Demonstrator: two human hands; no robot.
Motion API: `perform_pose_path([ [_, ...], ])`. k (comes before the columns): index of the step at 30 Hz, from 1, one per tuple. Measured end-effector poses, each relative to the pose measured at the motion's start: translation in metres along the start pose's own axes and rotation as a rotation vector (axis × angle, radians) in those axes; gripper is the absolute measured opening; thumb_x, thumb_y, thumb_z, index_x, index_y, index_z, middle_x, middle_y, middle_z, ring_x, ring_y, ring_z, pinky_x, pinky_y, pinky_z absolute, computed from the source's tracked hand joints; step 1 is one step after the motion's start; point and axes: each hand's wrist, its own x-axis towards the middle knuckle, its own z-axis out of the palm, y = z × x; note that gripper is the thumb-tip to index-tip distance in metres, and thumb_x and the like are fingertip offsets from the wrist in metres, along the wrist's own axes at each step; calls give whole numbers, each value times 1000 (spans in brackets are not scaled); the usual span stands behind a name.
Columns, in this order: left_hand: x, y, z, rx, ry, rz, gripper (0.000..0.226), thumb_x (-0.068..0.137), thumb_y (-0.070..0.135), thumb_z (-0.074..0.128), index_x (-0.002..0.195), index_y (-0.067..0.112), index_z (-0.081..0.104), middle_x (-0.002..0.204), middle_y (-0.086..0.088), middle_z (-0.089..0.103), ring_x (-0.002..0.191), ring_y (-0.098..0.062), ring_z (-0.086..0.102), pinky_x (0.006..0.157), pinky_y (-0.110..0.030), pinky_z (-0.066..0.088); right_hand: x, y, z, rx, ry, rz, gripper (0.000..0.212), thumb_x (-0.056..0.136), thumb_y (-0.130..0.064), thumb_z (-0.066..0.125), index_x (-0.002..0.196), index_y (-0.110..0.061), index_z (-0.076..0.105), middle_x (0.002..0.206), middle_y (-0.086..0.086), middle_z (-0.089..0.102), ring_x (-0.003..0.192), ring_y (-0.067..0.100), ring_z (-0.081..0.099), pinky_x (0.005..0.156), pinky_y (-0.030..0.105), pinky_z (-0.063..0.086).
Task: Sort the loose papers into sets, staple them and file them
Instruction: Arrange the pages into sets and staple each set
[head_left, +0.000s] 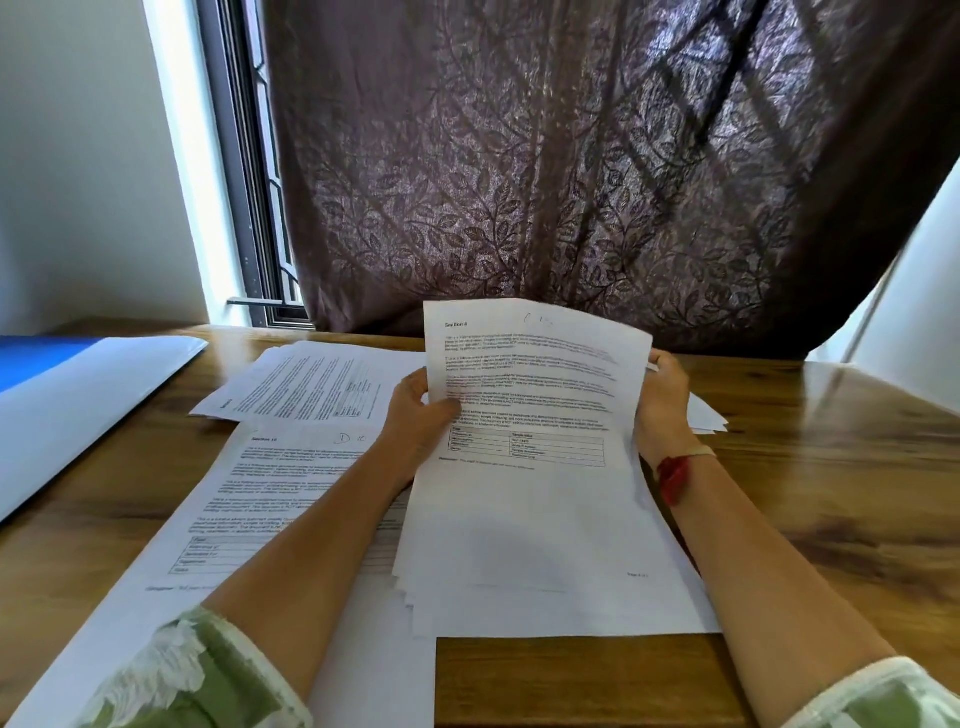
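**Stack of papers held up in both hands over the table**

The stack (535, 499) sits just below the middle of the view, its top end raised towards the curtain and its lower edges fanned out near the table's front edge. The top sheet is headed "Section 4" and carries printed paragraphs, a small table and a handwritten mark near its top.

The left hand (415, 415) grips the stack's left edge at 9 o'clock. Its thumb is pressed on the printed face and its fingers are behind the paper, out of sight. The right hand (662, 405) holds the right edge at 3 o'clock, fingers curled round it. A red band (675, 470) is on that wrist.

At 8 o'clock from the stack, a sheet (270, 493) headed "Section 10" lies flat on the table, partly under the left forearm. At 10 o'clock a pile (311, 384) lies turned sideways. More papers (706, 415) show just past the right hand at 3 o'clock.

Far out at 9 o'clock lies a blue and white folder (78, 395), well apart from the stack. All rest on a wooden table (831, 467). At 12 o'clock hangs a dark leaf-patterned curtain (571, 156), with a window (244, 182) at 11 o'clock. Green sleeves (197, 675) show at the bottom corners.
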Motion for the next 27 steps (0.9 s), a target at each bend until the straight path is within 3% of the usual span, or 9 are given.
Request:
perform_pose_path([
  [3, 7, -9, 0, 75, 78, 141, 52, 83, 0, 67, 131, 6, 49, 128, -3, 54, 103, -10, 57, 68, -8, 49, -13, -7, 1, 145, -29, -55, 43, 75, -39, 69, 102, -9, 57, 101, 16, 67, 85, 26, 63, 74, 40, 52],
  [5, 5, -8, -1, 44, 92, 172, 59, 81, -3, 68, 135, 4, 45, 123, -7, 58, 100, -7, 60, 73, -10, 53, -17, -7, 0, 183, -46, -115, 27, 85, -34, 66, 96, -12, 54, 98, 13, 68, 86, 24, 66, 77, 44, 55],
  [9, 5, -7, -1, 7, 87, 220, 51, 80, -18, 63, 123, 7, 53, 101, 8, 64, 88, 5, 64, 76, -15, 55, -18, -7, -1, 330, -74, -136, 8, 98, -17, 54, 95, -11, 57, 82, -10, 72, 73, 0, 68, 60, 18, 53],
  [12, 10, -4, 0, 23, 80, 304, 27, 72, -16, 71, 91, 3, 67, 93, 7, 66, 86, 2, 66, 80, -22, 57, -16, -12, -2, 412, -86, -101, 11, 99, -15, 51, 101, -9, 60, 70, -19, 71, 66, -5, 66, 54, 12, 49],
  [15, 6, -3, -1, 68, 78, 249, 24, 78, -9, 68, 90, 11, 69, 106, 2, 62, 100, 1, 63, 75, -8, 51, -17, -10, -2, 418, -119, -69, 19, 99, -21, 51, 108, -8, 61, 88, -10, 74, 81, 4, 69, 66, 22, 56],
  [19, 5, -8, -1, 64, 84, 157, 31, 82, -4, 69, 109, 11, 68, 117, -1, 62, 106, 5, 58, 102, -1, 28, -13, -13, -3, 449, -132, -38, 23, 98, -24, 52, 114, -11, 63, 106, 6, 70, 96, 21, 67, 82, 37, 57],
  [22, 2, -3, -2, -74, -21, -29, 25, 86, -5, 63, 107, 7, 65, 99, -3, 68, 79, -1, 63, 68, -10, 53, -11, -14, -3, 473, -106, 15, 23, 98, -26, 52, 114, -16, 64, 98, -1, 72, 91, 18, 66, 72, 32, 56],
  [25, 1, -5, -2, -99, -99, -69, 28, 87, 0, 64, 113, 9, 64, 111, -8, 68, 86, -13, 67, 73, -25, 58, -12, -11, -2, 479, -73, 62, 27, 97, -30, 53, 118, -15, 61, 103, -1, 71, 94, 19, 66, 73, 34, 55],
  [27, 1, -5, -2, -36, -103, -79, 26, 89, 8, 65, 115, 11, 64, 109, -3, 68, 84, -9, 66, 66, -17, 54, -13, -14, -1, 466, -47, 73, 20, 98, -28, 52, 111, -16, 61, 94, -5, 70, 86, 14, 65, 68, 29, 53],
])
